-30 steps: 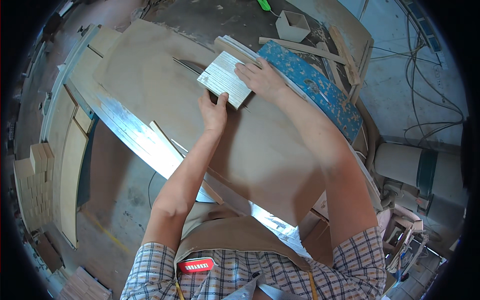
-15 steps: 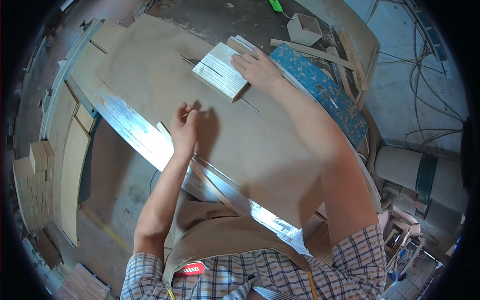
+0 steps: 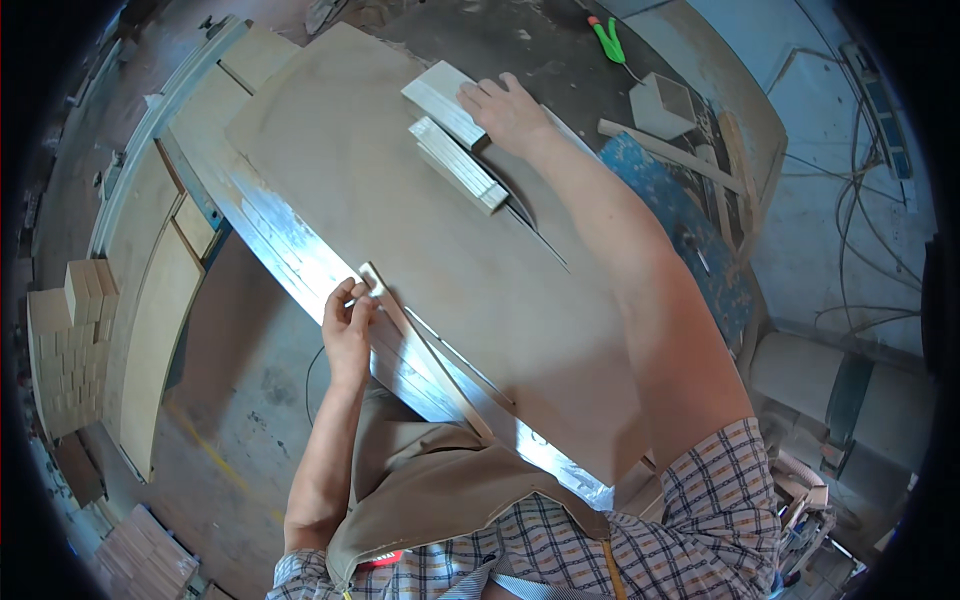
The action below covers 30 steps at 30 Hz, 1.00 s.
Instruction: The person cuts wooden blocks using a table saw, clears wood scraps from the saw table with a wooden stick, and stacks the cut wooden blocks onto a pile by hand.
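My right hand (image 3: 508,115) lies at the far side of the table, its fingers over the right edge of a pale wooden block (image 3: 440,98). Just nearer sits a second piece of wood (image 3: 455,165), narrower and ridged on top, with a gap between the two. A thin dark saw blade (image 3: 518,195) shows beside this piece, in line with the slot in the brown tabletop (image 3: 330,150). At the near edge, my left hand (image 3: 348,325) has its fingers curled at the upper end of a long wooden strip (image 3: 425,345). Its fingertips are partly hidden.
Along the right runs a blue, chipped board (image 3: 680,235). Behind it lie wood offcuts (image 3: 670,155), a box-shaped piece (image 3: 662,105) and a green-handled tool (image 3: 607,40). Stacked blocks (image 3: 70,350) stand at the left. A metal strip (image 3: 290,250) edges the table.
The grooved block now shows as two separate pieces, the far one moved away under my right hand. My left hand has come down and nearer, to the wooden strip. The view has shifted slightly.
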### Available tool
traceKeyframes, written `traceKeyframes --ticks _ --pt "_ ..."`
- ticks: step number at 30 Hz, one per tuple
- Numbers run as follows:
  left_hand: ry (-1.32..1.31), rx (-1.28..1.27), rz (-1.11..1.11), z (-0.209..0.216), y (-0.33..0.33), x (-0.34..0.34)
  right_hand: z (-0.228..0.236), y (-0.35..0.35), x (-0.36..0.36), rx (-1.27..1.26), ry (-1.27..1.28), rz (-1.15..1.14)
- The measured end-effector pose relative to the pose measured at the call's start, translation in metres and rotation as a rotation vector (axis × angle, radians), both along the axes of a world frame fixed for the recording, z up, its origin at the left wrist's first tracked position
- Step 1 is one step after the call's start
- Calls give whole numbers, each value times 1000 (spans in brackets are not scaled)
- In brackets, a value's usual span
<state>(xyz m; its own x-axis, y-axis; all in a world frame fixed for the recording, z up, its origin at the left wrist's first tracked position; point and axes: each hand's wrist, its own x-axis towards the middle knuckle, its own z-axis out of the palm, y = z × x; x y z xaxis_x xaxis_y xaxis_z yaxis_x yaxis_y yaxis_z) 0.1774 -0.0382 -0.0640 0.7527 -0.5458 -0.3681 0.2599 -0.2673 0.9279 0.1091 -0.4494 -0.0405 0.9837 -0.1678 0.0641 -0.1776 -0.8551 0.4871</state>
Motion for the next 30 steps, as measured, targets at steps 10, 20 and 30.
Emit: traceKeyframes --ticks 10,20,30 --pt "116 -132 116 -14 33 56 16 -40 184 182 146 -60" --pt "75 -141 162 -17 -28 154 15 100 252 345 76 203" --pt "110 -12 142 -6 -42 199 11 183 215 869 -267 -274"
